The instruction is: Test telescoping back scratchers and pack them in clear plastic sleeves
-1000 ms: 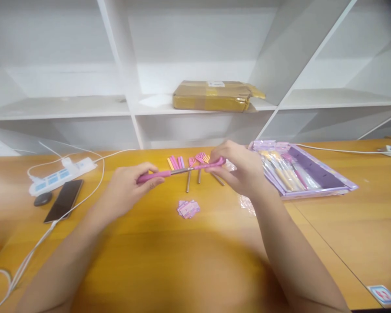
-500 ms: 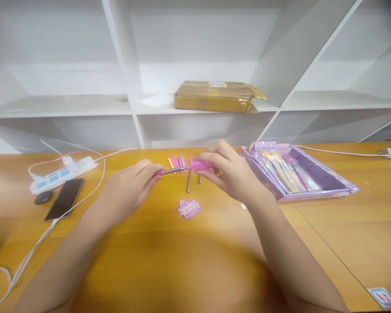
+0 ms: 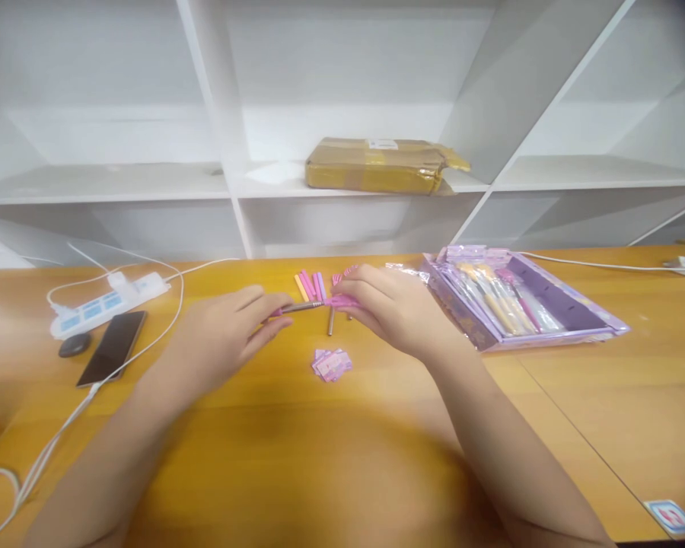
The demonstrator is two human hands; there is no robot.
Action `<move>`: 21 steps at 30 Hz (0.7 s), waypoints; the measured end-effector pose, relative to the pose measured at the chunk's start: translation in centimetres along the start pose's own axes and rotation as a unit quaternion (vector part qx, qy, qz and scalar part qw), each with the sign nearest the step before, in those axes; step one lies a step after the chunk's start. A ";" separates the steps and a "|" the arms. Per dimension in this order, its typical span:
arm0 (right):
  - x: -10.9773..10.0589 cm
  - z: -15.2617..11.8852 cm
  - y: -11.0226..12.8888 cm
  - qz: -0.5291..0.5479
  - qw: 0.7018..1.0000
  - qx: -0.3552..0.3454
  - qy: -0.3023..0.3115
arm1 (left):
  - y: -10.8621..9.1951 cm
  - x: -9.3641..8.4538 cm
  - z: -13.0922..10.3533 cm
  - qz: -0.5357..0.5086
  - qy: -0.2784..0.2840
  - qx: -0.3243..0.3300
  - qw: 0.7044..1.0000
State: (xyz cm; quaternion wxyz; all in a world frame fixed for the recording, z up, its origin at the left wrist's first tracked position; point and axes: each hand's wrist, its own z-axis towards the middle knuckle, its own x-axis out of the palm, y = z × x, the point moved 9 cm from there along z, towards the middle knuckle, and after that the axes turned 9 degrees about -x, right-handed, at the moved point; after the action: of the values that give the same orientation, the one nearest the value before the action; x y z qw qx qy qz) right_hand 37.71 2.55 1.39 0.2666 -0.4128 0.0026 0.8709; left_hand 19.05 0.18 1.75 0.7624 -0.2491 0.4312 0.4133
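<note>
A thin metal rod [image 3: 305, 307] with a pink handle and a pink head spans the space between my hands. The fingers of my left hand [image 3: 234, 327] pinch its handle end. My right hand [image 3: 391, 304] is closed round the pink head, which its fingers mostly hide. Behind the rod lie several short pink, purple and yellow sticks [image 3: 310, 286]. Metal rods [image 3: 330, 320] with pink striped heads rest on the table beside my right fingers, partly covered. Nearer to me is a small pile of pink cards [image 3: 332, 365].
At the right, a purple box [image 3: 597, 329] holds wrapped items. A white power strip [image 3: 111, 304], a black mouse [image 3: 74, 345], a phone [image 3: 113, 348] and white cables are at the left. A taped brown parcel [image 3: 377, 165] sits on the shelf behind the table [image 3: 297, 464].
My right hand has moved slightly left and down, and its fingers now cover more of the pink head. The rod's head end is a little lower.
</note>
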 end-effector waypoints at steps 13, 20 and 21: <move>-2.5 1.1 2.3 0.012 0.995 -0.018 -0.098 | -1.1 -0.7 -0.5 -0.025 -0.046 0.022 0.998; -1.7 1.1 3.2 -0.017 0.997 -0.021 -0.078 | -2.3 -1.2 -0.3 0.036 -0.074 0.033 0.996; -1.7 1.1 3.1 -0.021 0.997 -0.015 -0.068 | -2.1 -1.0 -0.2 0.043 -0.076 0.033 0.996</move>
State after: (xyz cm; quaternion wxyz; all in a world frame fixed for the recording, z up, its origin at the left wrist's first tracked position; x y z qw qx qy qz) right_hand 36.35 -0.62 2.66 0.2785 -0.3569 -0.0373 0.8909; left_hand 20.50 -1.53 2.59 0.7820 -0.1734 0.3960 0.4490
